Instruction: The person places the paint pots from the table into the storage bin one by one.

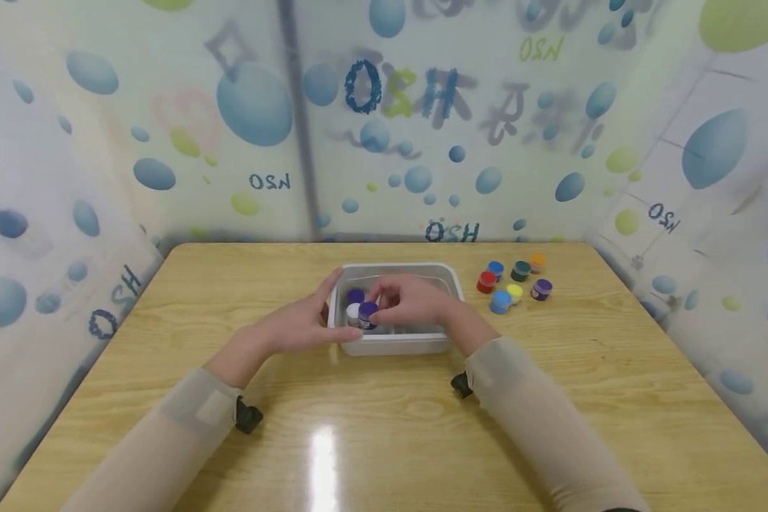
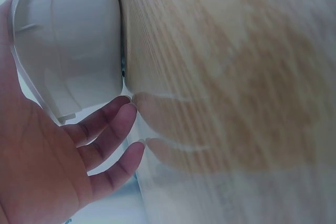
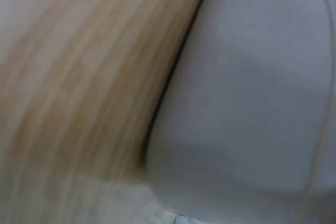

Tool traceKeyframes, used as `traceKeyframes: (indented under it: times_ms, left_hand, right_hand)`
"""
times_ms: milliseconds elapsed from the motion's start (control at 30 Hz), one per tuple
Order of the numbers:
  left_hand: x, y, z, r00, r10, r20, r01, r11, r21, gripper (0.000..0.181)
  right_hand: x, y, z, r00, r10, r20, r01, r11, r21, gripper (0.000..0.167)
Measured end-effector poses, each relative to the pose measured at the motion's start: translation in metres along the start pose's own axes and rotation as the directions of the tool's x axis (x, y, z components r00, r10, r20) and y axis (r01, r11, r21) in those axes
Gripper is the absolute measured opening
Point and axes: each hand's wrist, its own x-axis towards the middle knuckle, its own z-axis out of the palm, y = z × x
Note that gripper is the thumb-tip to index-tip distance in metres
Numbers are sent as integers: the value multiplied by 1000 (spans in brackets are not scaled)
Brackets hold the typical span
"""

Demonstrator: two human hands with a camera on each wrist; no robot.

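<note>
A white rectangular tub (image 1: 397,345) stands on the table. My left hand (image 1: 297,323) rests against its left end, the thumb stretched along the front rim. In the left wrist view, the fingers (image 2: 118,124) of that hand lie loosely beside the tub wall (image 2: 84,40), tips close to the tabletop. Inside the tub, my right hand (image 1: 412,299) pinches a small purple paint pot (image 1: 368,315). Another purple pot (image 1: 355,296) and a white pot (image 1: 353,313) sit next to it at the left end. The right wrist view shows only tub wall (image 3: 236,103) and table, not the hand.
Right of the tub, several small paint pots stand grouped on the wooden table (image 1: 384,412): red (image 1: 486,282), light blue (image 1: 501,302), yellow (image 1: 515,293), dark green (image 1: 520,270), orange (image 1: 537,263), purple (image 1: 541,289) and blue (image 1: 496,270). A patterned curtain (image 1: 371,192) hangs behind.
</note>
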Motion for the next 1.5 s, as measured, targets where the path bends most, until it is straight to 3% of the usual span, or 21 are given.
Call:
traceKeyframes:
  times_ms: [567,867,1233,1500]
  left_hand:
    - [0,2,-1,1000,2,2,-2,1000,-3,130]
    - [0,0,0,1000,8,2,-8,1000,-9,129]
    - [1,0,-1,1000,0,3,0,1000,5,130]
    - [0,3,-1,1000,-7,7,7,1000,14,130]
  right_hand:
    - [3,3,5,996,55,72,-39,979,-200,25]
    - [1,2,5,997,38,61,-31,993,-116,24]
    - [1,4,4,994,5,110,4,997,-83,18]
    - [1,5,3,987,-9,159,19,998,-63,24]
